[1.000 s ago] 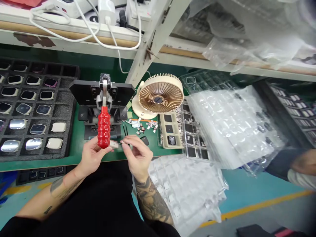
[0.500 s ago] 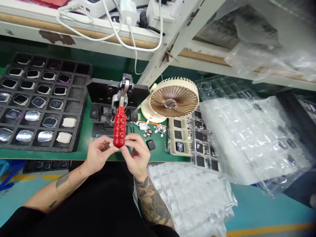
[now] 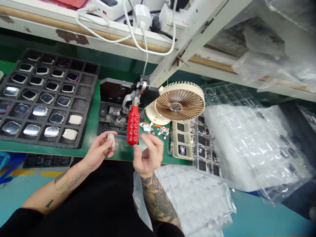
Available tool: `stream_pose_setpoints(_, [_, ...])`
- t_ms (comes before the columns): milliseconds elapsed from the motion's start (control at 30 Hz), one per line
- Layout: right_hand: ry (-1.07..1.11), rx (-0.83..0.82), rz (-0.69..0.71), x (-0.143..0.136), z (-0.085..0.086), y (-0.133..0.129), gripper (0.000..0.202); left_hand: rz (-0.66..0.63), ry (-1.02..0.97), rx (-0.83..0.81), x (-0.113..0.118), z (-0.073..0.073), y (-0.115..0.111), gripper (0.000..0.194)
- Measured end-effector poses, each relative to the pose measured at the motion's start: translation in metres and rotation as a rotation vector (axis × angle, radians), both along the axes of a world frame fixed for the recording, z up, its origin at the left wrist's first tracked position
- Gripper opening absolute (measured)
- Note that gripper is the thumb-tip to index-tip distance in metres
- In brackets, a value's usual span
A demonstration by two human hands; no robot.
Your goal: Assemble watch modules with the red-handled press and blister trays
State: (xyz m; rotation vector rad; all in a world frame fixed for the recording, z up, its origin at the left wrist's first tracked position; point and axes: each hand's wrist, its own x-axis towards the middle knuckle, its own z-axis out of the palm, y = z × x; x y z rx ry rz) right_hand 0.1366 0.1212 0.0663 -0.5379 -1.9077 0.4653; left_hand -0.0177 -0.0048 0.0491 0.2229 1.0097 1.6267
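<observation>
My left hand (image 3: 98,149) is closed around a small whitish watch case (image 3: 111,140), held edge-on at the front of the bench. To the right, my right hand (image 3: 149,154) is slightly blurred. Its thumb and forefinger are apart, and nothing shows between them. Between my hands is the red handle (image 3: 133,126) of a toggle clamp, pointing toward me. Behind the handle stands the black press fixture (image 3: 111,113) to which the clamp is fixed. Neither hand appears to grip the handle.
At left, a dark foam tray (image 3: 86,95) holds several watches. A cream fan (image 3: 179,102) stands right of the fixture, with small loose parts (image 3: 163,132) before it. Farther right are a beige compartment box (image 3: 189,148) and stacked clear plastic trays (image 3: 251,148). A shelf post (image 3: 192,42) slants behind.
My hands have parted from beneath the red handle. The left moved away with the watch case, and the right shifted rightward, now covering where a small black square lay. The camera view has shifted too.
</observation>
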Motion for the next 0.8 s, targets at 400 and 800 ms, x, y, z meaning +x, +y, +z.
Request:
stream_pose_setpoints(400, [0.077, 0.51, 0.375, -0.083, 0.108, 0.072, 0.03, -0.117, 0.129, 0.129, -0.006, -0.011, -0.04, 0.033])
stream_pose_setpoints(800, [-0.408, -0.005, 0.236, -0.038, -0.012, -0.002, 0.048, -0.131, 0.513, 0.153, -0.04, 0.009, -0.048, 0.047])
